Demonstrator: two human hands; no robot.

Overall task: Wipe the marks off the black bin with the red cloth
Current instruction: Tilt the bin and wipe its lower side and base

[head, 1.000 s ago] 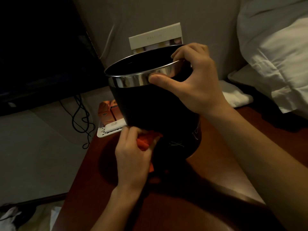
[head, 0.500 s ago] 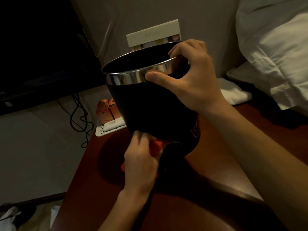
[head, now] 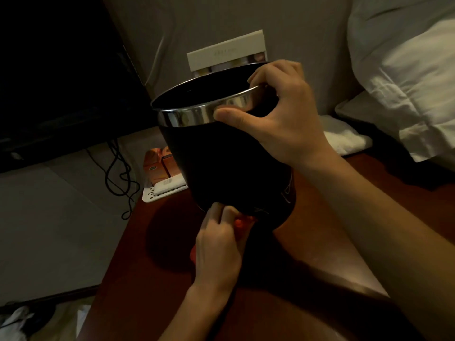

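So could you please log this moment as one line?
right hand grips black bin rim | left hand presses red cloth low | marks remain

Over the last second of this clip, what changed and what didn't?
The left hand slid the red cloth rightward along the black bin's lower wall, toward the faint white marks near its base. The right hand kept its pinch on the chrome rim, bin still tilted on the table.

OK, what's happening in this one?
A person is cleaning a black bin tilted on a wooden table. The right hand grips its metal rim, and the left hand presses a red cloth against the bottom edge. Pale marks show low on the bin's side.
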